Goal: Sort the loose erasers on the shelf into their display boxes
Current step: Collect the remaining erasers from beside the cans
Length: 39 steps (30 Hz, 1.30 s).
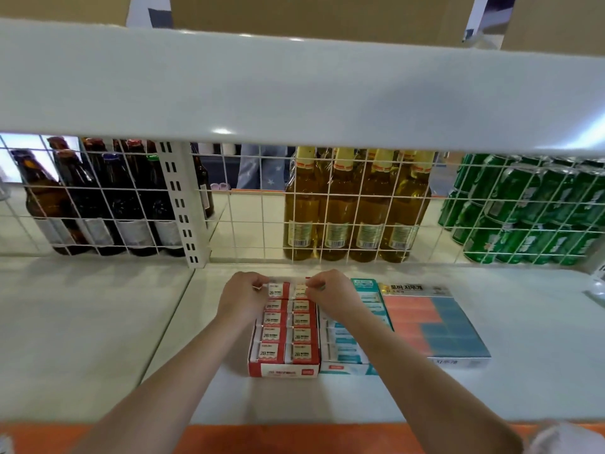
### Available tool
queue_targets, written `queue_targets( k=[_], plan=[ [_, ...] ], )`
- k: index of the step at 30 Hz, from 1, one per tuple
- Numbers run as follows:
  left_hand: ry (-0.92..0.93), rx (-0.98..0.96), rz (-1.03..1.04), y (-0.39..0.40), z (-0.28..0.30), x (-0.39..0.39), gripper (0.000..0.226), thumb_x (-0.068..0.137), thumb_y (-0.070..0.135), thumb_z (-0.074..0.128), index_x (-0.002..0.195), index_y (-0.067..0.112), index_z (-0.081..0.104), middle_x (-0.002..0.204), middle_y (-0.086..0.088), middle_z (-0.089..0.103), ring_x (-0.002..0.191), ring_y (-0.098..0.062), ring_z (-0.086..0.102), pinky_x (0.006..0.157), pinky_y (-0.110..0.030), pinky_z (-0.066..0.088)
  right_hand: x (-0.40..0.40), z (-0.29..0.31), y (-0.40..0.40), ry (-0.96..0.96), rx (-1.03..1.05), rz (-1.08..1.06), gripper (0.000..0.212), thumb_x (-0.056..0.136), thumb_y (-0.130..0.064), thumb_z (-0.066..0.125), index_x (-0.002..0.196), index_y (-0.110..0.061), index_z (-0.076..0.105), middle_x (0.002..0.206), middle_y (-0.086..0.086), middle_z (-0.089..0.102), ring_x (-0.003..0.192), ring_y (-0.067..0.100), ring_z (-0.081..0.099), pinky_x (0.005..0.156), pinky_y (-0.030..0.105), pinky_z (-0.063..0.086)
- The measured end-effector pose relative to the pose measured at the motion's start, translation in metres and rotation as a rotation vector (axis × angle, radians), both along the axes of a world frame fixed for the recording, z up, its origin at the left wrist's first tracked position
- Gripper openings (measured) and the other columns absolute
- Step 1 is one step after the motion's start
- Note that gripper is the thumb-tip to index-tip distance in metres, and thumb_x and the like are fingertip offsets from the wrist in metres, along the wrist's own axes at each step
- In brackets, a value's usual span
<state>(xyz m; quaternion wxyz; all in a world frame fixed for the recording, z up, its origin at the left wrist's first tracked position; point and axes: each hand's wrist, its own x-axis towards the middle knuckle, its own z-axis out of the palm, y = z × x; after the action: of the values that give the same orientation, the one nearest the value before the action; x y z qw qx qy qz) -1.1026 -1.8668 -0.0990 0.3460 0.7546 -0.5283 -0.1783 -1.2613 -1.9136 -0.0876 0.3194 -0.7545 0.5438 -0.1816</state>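
Reaching to the far end of the red display box (283, 368), both hands work at its back row. The left hand (244, 298) has its fingers curled, pinching the far-left eraser (277, 290) at its left edge; the right hand (330, 294) pinches the far-right eraser (299, 291) at its top edge. Below them, toward the near side, two columns of red-and-white 2B erasers fill the box in neat rows. Just right of it sits a teal display box (347, 367), partly hidden by the right forearm, and further right a flat box of pink and blue erasers (435, 326), all on the white shelf (98, 339). No loose erasers show elsewhere on the shelf (so the sorting looks close to done). These erasers are likely light, slightly soft blocks in smooth paper sleeves; gripping the short ends between thumb and fingertip should seat them squarely without scuffing the sleeve
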Motion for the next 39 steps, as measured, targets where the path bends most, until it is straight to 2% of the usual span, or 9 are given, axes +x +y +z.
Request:
queue_targets(
  k=[4, 7, 9, 13, 18, 22, 29, 34, 39],
  plan=[
    [-0.214, 0.043, -0.148, -0.001, 0.003, 0.001, 0.029, 0.095, 0.019, 0.048, 0.118, 0.017, 0.065, 0.117, -0.005, 0.062, 0.109, -0.019, 0.056, 0.085, -0.024, 0.041, 0.005, 0.005, 0.002, 0.181, -0.063, 0.089, 0.030, 0.088, -0.028, 0.061, 0.114, -0.014, 0.063, 0.114, 0.003, 0.053, 0.088, 0.012, 0.050, 0.069, 0.017, 0.041],
    [-0.341, 0.070, -0.279, -0.001, 0.007, 0.000, 0.030, 0.096, 0.021, 0.044, 0.119, 0.021, 0.063, 0.111, -0.003, 0.060, 0.106, -0.020, 0.055, 0.086, -0.029, 0.043, 0.007, 0.006, 0.001, 0.251, -0.091, 0.112, 0.033, 0.086, -0.032, 0.063, 0.114, -0.014, 0.062, 0.113, 0.003, 0.052, 0.090, 0.014, 0.052, 0.070, 0.020, 0.042],
    [-0.393, 0.065, -0.345, -0.002, 0.007, -0.001, 0.026, 0.095, 0.020, 0.044, 0.108, 0.020, 0.066, 0.098, -0.002, 0.061, 0.096, -0.020, 0.059, 0.077, -0.029, 0.045, 0.008, 0.005, 0.000, 0.288, -0.110, 0.125, 0.031, 0.085, -0.034, 0.063, 0.107, -0.012, 0.065, 0.109, 0.004, 0.054, 0.092, 0.017, 0.055, 0.073, 0.023, 0.043],
    [-0.370, 0.066, -0.359, -0.003, 0.009, -0.003, 0.023, 0.093, 0.019, 0.047, 0.103, 0.019, 0.068, 0.083, 0.003, 0.055, 0.078, -0.014, 0.054, 0.066, -0.024, 0.042, 0.006, 0.004, -0.002, 0.269, -0.098, 0.133, 0.029, 0.085, -0.033, 0.064, 0.106, -0.014, 0.066, 0.106, 0.003, 0.056, 0.088, 0.015, 0.056, 0.068, 0.020, 0.043],
    [-0.375, 0.083, -0.349, -0.004, 0.009, -0.008, 0.028, 0.094, 0.024, 0.048, 0.116, 0.021, 0.064, 0.111, -0.003, 0.059, 0.102, -0.018, 0.057, 0.082, -0.028, 0.046, -0.005, 0.003, -0.002, 0.214, -0.143, 0.083, 0.034, 0.086, -0.029, 0.062, 0.120, -0.023, 0.058, 0.126, 0.000, 0.049, 0.109, 0.016, 0.051, 0.088, 0.026, 0.045],
    [-0.325, 0.060, -0.346, -0.004, 0.012, -0.029, 0.031, 0.094, 0.028, 0.049, 0.123, 0.022, 0.058, 0.118, 0.000, 0.057, 0.105, -0.014, 0.056, 0.086, -0.025, 0.045, -0.033, 0.005, -0.005, 0.191, -0.141, 0.027, 0.033, 0.090, -0.025, 0.057, 0.123, -0.021, 0.056, 0.125, 0.000, 0.052, 0.106, 0.015, 0.054, 0.082, 0.023, 0.044],
    [-0.279, 0.032, -0.457, -0.017, 0.024, -0.091, 0.024, 0.094, 0.025, 0.051, 0.117, 0.022, 0.059, 0.115, 0.006, 0.059, 0.098, -0.008, 0.055, 0.081, -0.023, 0.046, -0.115, 0.008, -0.009, 0.169, -0.137, -0.099, 0.023, 0.092, -0.021, 0.053, 0.114, -0.020, 0.060, 0.112, -0.002, 0.057, 0.088, 0.009, 0.051, 0.075, 0.022, 0.043],
    [-0.278, 0.064, -0.573, -0.035, 0.026, -0.152, 0.022, 0.093, 0.025, 0.052, 0.113, 0.024, 0.062, 0.118, 0.006, 0.060, 0.099, -0.008, 0.056, 0.085, -0.025, 0.047, -0.186, 0.010, -0.013, 0.196, -0.123, -0.228, 0.029, 0.089, -0.013, 0.053, 0.117, -0.015, 0.061, 0.116, 0.004, 0.060, 0.101, 0.020, 0.057, 0.083, 0.022, 0.041],
    [-0.292, 0.052, -0.669, -0.049, 0.026, -0.226, 0.025, 0.093, 0.021, 0.051, 0.116, 0.020, 0.061, 0.118, 0.002, 0.061, 0.102, -0.013, 0.056, 0.089, -0.028, 0.047, -0.265, 0.005, -0.012, 0.212, -0.115, -0.313, 0.028, 0.090, -0.015, 0.051, 0.116, -0.016, 0.062, 0.113, 0.005, 0.059, 0.103, 0.021, 0.056, 0.079, 0.020, 0.038]
  ],
)
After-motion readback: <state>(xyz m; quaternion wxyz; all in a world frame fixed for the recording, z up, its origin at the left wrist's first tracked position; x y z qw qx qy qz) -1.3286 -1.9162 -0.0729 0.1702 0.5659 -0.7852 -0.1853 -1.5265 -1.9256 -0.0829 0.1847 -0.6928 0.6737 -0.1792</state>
